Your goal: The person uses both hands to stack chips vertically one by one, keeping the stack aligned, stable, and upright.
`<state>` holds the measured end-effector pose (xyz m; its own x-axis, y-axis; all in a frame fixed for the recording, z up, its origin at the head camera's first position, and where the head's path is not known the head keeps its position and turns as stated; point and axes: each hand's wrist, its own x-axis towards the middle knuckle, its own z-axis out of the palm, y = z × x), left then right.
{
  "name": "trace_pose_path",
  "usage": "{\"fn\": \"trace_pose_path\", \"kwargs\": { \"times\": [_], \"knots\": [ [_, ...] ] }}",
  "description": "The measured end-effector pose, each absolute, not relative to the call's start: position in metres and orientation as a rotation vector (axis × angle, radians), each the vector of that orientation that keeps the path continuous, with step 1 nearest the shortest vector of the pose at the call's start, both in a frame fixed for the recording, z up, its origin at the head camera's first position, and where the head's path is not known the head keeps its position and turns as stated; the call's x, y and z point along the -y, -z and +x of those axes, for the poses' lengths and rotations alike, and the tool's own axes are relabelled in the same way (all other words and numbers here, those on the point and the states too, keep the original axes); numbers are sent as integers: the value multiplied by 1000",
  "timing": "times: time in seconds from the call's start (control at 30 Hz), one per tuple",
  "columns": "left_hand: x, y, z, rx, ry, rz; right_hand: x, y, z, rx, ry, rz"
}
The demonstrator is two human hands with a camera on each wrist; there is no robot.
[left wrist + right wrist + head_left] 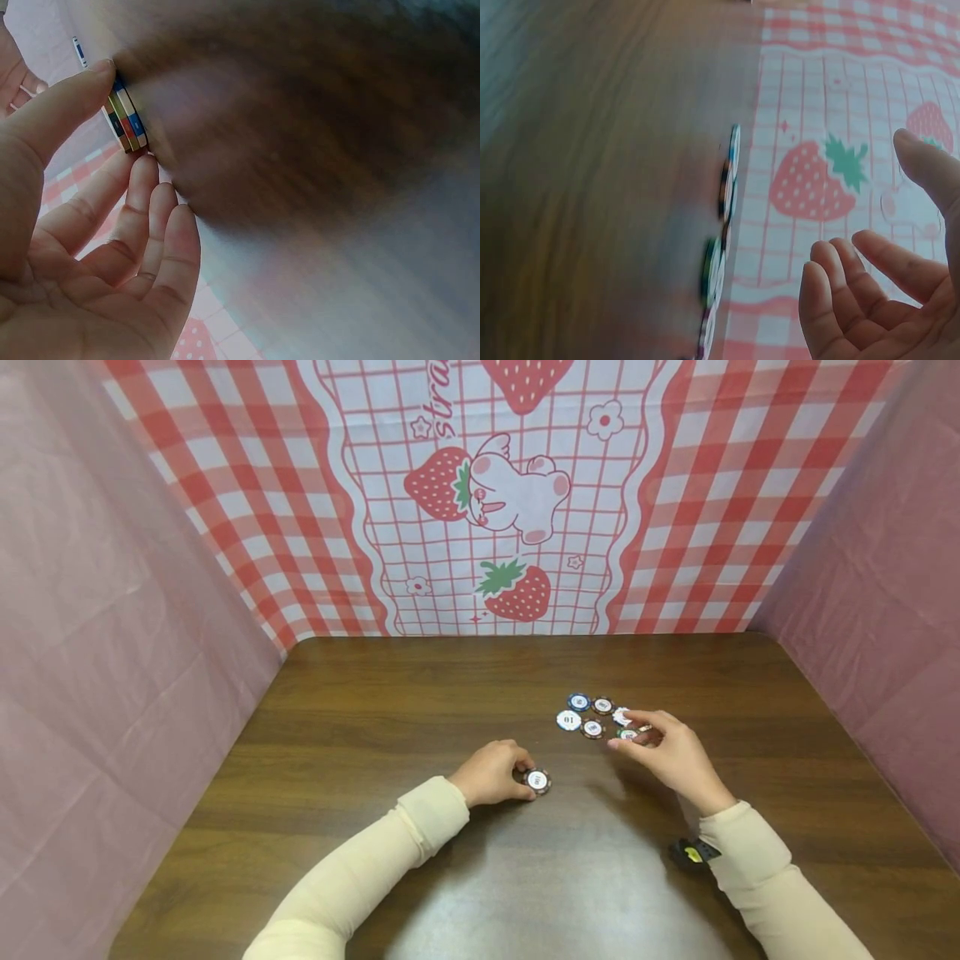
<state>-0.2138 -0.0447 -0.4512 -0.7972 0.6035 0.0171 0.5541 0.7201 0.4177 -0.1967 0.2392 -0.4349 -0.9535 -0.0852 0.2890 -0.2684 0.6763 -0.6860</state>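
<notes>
My left hand (487, 774) pinches a short stack of poker chips (537, 780) between thumb and fingers, low over the wooden table. On top shows a brown-edged chip with a white centre. In the left wrist view the stack's edge (129, 120) has several coloured layers. My right hand (678, 764) hovers over the right end of a loose group of chips, thumb and fingers apart. Nothing lies between them in the right wrist view. Nearest to its fingertips are a green-edged chip (627, 736) and a white chip (621, 717), both partly covered.
Left of those lie a blue chip (578, 702), a white chip marked 10 (568, 720) and two brown chips, one at the back (603, 705) and one in front (592, 728). A strawberry-print cloth (517, 502) hangs behind the table (360, 693); pink cloth hangs at both sides.
</notes>
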Motion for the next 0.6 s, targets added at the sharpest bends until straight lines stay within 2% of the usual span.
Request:
{"fn": "trace_pose_path", "kwargs": {
  "times": [0.6],
  "knots": [
    [45,450,-213,-2797,-619,929,-291,437,-186,2693,-1047,69]
  ]
}}
